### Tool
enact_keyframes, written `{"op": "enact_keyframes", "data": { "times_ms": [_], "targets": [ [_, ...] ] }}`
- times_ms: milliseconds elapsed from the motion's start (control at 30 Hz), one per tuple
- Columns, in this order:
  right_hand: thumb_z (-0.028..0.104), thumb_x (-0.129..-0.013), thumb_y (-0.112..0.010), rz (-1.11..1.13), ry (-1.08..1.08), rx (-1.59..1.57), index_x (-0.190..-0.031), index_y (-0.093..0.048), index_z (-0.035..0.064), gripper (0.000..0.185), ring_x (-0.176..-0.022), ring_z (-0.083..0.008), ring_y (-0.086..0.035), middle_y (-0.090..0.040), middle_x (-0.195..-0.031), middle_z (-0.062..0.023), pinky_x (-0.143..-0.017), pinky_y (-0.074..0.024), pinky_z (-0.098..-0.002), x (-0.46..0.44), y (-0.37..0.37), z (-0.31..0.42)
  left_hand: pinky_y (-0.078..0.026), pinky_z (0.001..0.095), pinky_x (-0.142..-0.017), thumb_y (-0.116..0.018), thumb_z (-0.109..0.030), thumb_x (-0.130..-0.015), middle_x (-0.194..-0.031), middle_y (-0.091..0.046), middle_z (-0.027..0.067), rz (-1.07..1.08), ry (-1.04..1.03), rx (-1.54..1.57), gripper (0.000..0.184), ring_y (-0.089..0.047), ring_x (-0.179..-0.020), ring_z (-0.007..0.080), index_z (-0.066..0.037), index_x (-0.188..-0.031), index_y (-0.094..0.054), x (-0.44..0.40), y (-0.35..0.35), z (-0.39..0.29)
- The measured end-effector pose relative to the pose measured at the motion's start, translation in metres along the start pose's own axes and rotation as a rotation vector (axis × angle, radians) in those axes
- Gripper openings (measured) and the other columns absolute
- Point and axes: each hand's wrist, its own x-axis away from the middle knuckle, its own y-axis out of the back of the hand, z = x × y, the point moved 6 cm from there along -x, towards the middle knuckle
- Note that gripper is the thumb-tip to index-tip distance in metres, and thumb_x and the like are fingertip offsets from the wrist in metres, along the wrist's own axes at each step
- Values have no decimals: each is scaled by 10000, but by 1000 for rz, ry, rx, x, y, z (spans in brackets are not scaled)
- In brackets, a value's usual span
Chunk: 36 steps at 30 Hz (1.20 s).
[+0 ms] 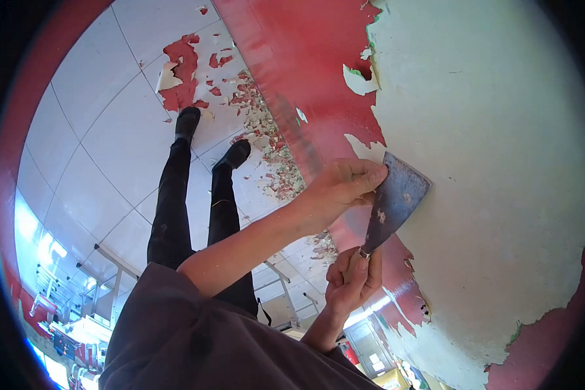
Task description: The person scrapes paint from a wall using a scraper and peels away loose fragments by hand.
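Observation:
In the head view, my right hand (pixel 354 281) is wrapped round the handle of a paint scraper (pixel 402 193), its wide, stained metal blade pointing up. My left hand (pixel 350 183) reaches across from the left, thumb and fingers closed on the blade's left edge near its corner. Behind the blade is the wall (pixel 487 162), stripped to a pale surface with ragged edges. Red paint (pixel 292 45) still covers the wall alongside it, and a loose flap (pixel 359 82) curls off near the top. Whether the blade touches the wall, I cannot tell.
Paint flakes (pixel 266 140) lie heaped along the wall's foot, and larger peeled red pieces (pixel 182 71) are scattered on the white tiled floor (pixel 110 130) by my dark shoes (pixel 233 155). Metal-framed furniture (pixel 118 276) stands at the lower left.

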Motion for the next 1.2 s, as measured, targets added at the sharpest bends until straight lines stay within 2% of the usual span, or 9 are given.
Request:
{"op": "enact_keyframes", "data": {
  "times_ms": [200,433,533,600,767,833,900,1000,1200],
  "targets": [
    [218,-958,-437,40,-17,-84,-1340,-365,-45,470,-430,-29,-302,-421,-627,-38,-344,-239,-165,4,-12,5,-491,244,-670,-504,-291,-953,-857,-652,32,-87,-36,31,284,-611,-761,93,-33,-975,-621,1,0,1],
    [210,-959,-436,19,-5,54,-1339,-376,-41,459,-434,-26,-306,-418,-627,-29,-346,-241,-167,9,-18,19,-492,249,-655,-526,-342,-939,-817,-649,16,-134,-15,119,330,-594,-699,88,-33,-942,-639,2,0,5],
    [253,-958,-447,-30,-101,83,-1272,-429,-100,473,-470,-37,-369,-450,-613,-9,-410,-263,-180,10,-14,17,-494,254,-633,-529,-339,-938,-806,-646,9,-170,21,67,319,-594,-706,81,-39,-928,-636,3,1,5],
    [202,-964,-430,35,-6,95,-1343,-381,-40,453,-433,-23,-311,-427,-625,-19,-352,-240,-168,3,-27,16,-489,251,-643,-527,-345,-938,-797,-640,3,-98,-90,150,322,-588,-700,79,-42,-936,-635,-3,2,-8],
    [191,-963,-433,49,89,151,-1326,-414,-34,428,-422,-24,-321,-444,-633,-26,-351,-240,-168,-1,-12,16,-472,240,-610,-508,-303,-952,-786,-620,-3,-174,-68,224,265,-570,-684,73,-67,-919,-623,0,-2,4],
    [204,-949,-439,-7,-32,171,-1288,-454,-71,437,-491,-27,-380,-463,-631,8,-436,-270,-177,-5,-10,23,-471,244,-628,-503,-305,-954,-792,-616,0,-172,-64,253,268,-570,-698,75,-64,-927,-617,-1,-10,10],
    [158,-957,-440,45,42,194,-1329,-417,-32,419,-426,-18,-320,-440,-626,-19,-358,-233,-168,-8,-9,22,-463,245,-650,-497,-316,-955,-792,-602,2,-303,-120,369,271,-565,-714,78,-65,-949,-602,-2,-11,12],
    [120,-953,-426,7,131,267,-1299,-454,-43,383,-442,-10,-305,-423,-619,-2,-359,-215,-164,-3,-4,26,-464,259,-650,-494,-312,-956,-804,-595,8,-139,-141,410,258,-564,-711,96,-70,-996,-574,8,-21,26],
    [116,-951,-420,12,131,310,-1288,-463,-51,379,-435,-10,-306,-419,-591,13,-369,-213,-173,-8,-19,33,-469,293,-664,-499,-298,-953,-797,-596,14,-80,-181,493,238,-572,-718,121,-73,-976,-575,-2,-15,15]
  ]
}}
